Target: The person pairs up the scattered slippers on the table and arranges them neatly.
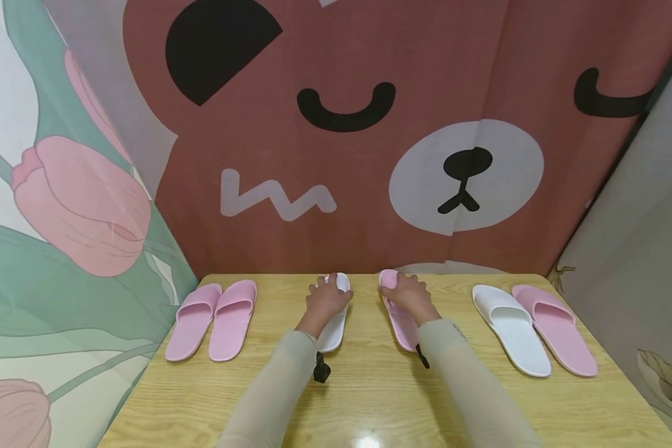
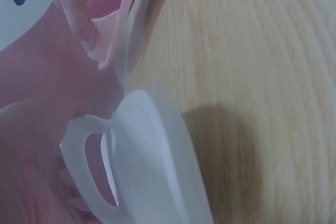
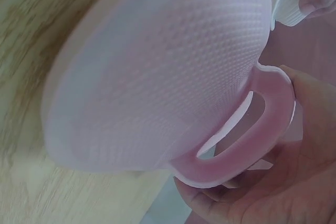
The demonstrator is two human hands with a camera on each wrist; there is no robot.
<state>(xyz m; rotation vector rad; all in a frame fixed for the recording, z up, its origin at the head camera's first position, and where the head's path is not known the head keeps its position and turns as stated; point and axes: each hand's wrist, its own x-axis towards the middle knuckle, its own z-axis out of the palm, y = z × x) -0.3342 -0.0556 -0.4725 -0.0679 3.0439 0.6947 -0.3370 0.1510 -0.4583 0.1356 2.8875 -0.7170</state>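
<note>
A white slipper (image 1: 333, 334) lies left of the table's middle, toe toward the back edge. My left hand (image 1: 325, 300) grips its strap from above. To the right, my right hand (image 1: 410, 297) holds a pink slipper (image 1: 401, 326) by the upper near the toe. The right wrist view shows the fingers and thumb of the right hand (image 3: 283, 182) curled round the pink slipper's strap (image 3: 247, 145); the textured sole appears tilted. In the left wrist view the white slipper (image 2: 149, 166) also looks tilted, beside the left hand (image 2: 31, 161).
On the wooden table (image 1: 364, 392), a pair of pink slippers stands at left, one slipper (image 1: 190, 323) beside another (image 1: 233, 320). At right, a white slipper (image 1: 518, 336) sits beside a pink one (image 1: 562, 336). A bear-print curtain (image 1: 364, 205) hangs behind the back edge.
</note>
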